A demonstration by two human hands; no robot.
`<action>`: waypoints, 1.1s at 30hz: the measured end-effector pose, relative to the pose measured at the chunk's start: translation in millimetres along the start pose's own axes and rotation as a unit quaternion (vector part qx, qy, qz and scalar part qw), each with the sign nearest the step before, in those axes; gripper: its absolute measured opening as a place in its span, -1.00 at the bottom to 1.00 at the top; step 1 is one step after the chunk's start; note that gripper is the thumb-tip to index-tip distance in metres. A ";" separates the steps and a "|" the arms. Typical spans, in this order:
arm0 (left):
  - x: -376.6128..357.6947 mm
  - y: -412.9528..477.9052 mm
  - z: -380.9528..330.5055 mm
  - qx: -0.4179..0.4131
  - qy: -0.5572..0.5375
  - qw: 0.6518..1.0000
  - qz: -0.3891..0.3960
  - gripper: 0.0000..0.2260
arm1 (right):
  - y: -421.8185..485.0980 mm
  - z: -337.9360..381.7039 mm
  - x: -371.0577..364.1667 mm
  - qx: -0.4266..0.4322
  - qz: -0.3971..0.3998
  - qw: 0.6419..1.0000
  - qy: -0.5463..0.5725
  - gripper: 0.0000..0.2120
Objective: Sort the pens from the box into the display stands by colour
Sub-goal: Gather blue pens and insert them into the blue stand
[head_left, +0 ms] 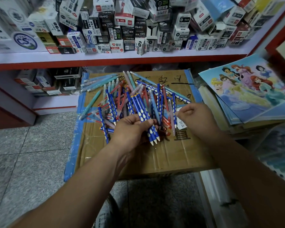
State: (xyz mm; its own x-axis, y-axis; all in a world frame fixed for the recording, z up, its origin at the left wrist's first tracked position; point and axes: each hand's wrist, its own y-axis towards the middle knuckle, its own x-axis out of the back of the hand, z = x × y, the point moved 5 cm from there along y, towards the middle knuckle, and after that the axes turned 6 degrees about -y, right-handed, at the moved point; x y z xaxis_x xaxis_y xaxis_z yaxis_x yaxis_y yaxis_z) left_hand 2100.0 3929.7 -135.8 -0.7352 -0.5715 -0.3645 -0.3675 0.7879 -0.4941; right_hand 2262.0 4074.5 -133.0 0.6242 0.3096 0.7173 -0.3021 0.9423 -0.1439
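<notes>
Shop shelves are seen behind a cardboard box strewn with pens. Blue dotted pens are clamped in the left hand; the right hand is curled, contents unclear. Probably light, slick barrels, best gripped mid-length.

Stationery shop, as I see it over the head camera's feed. Directly behind the taped cardboard carton runs a red-edged shelf heaped with small retail boxes printed with pen pictures and model numbers. Darker packs fill a lower shelf behind the carton to its left. Loose pens in several colours litter the carton's top. A stack of cartoon-princess exercise books lies just right of it. Grey tiled floor lies left of the carton.
</notes>
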 end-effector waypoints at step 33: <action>-3.3 7.2 5.8 -0.001 0.036 0.998 -0.054 -0.86 | -43.1 31.6 -33.0 0.070 0.155 0.976 0.135 -0.84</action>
State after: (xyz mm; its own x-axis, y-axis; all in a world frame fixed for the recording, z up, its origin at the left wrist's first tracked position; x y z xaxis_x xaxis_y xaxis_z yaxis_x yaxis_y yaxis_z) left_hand 2103.1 3935.9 -142.8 -0.7297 -0.6358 -0.2517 -0.4487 0.7229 -0.5254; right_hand 2231.6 4019.7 -128.9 0.6485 0.6175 0.4451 -0.5911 0.7770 -0.2167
